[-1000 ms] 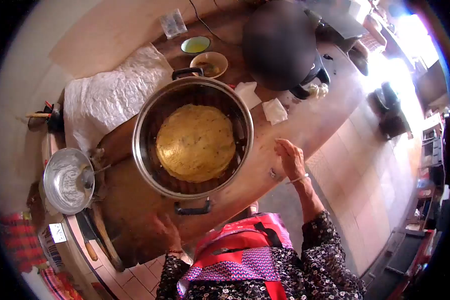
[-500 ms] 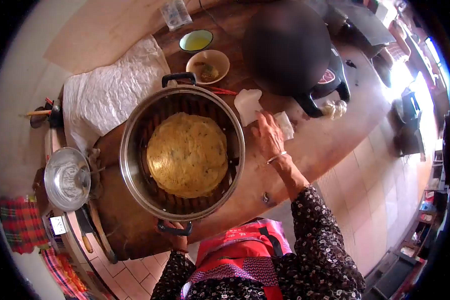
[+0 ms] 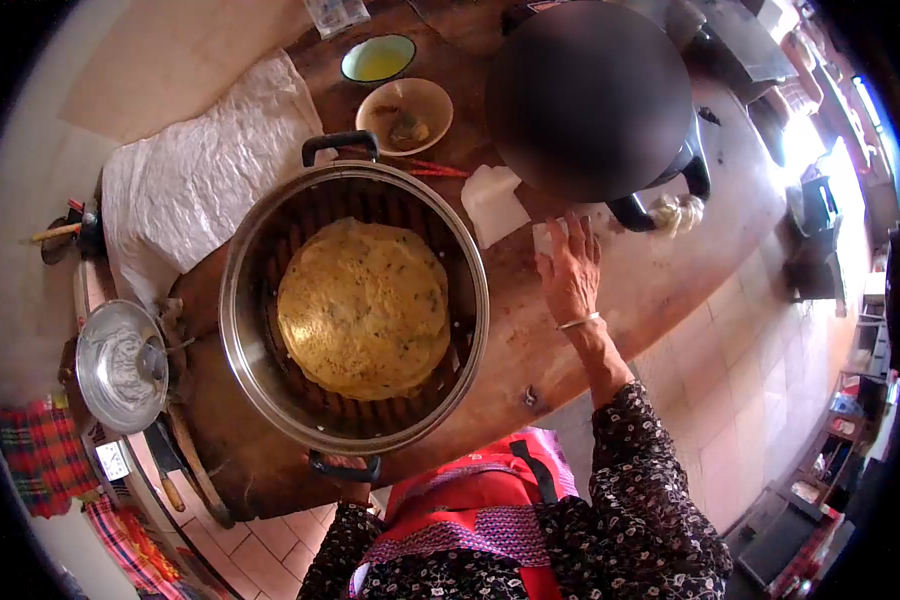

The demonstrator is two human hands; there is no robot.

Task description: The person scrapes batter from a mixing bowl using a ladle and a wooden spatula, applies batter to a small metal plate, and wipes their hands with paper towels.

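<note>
A large steel steamer pot (image 3: 232,325) holds a round yellow flatbread (image 3: 363,309) on a dark slatted rack. At the pot's near black handle (image 3: 345,468) is my left hand (image 3: 351,488), its fingers wrapped round the handle and mostly hidden by it. My right hand (image 3: 570,270) lies on the table right of the pot, palm down with fingers apart, over a white folded paper (image 3: 544,238). Another white paper (image 3: 495,205) lies just left of that hand.
Behind the pot stand a bowl with scraps (image 3: 406,117) and a green-rimmed bowl (image 3: 378,59). A blurred dark round shape (image 3: 590,100) fills the back. White sheeting (image 3: 210,160), a metal bowl (image 3: 122,366) and a knife (image 3: 166,470) are at left.
My left hand has come to the pot's near handle and closed on it. My right hand has moved forward over the white paper. The pot appears lower and further left in view.
</note>
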